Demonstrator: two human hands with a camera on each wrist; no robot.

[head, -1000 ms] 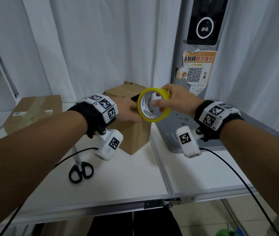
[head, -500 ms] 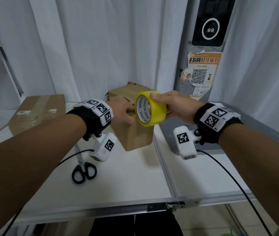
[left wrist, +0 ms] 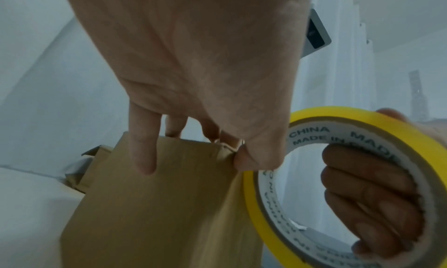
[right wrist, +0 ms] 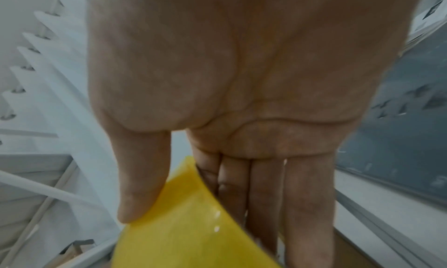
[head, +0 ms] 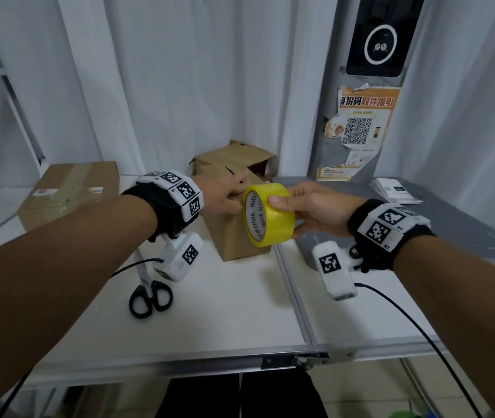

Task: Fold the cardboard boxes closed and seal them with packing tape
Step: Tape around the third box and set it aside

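The right hand (head: 312,206), gripping the tape roll (head: 268,215), has turned it edge-on beside the box (head: 234,236), which the left hand (head: 225,196) pinches; taping looks imminent.

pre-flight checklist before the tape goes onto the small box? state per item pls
1. Yellow packing tape roll held by right hand, fingers through the core: ok.
2. Left hand steadies the top edge of the small brown cardboard box: ok.
3. Flaps of that box folded flat: cannot tell, hands cover them.
4. Free tape end peeled: cannot tell.
5. Black-handled scissors lie on the white table, ready for cutting: ok.
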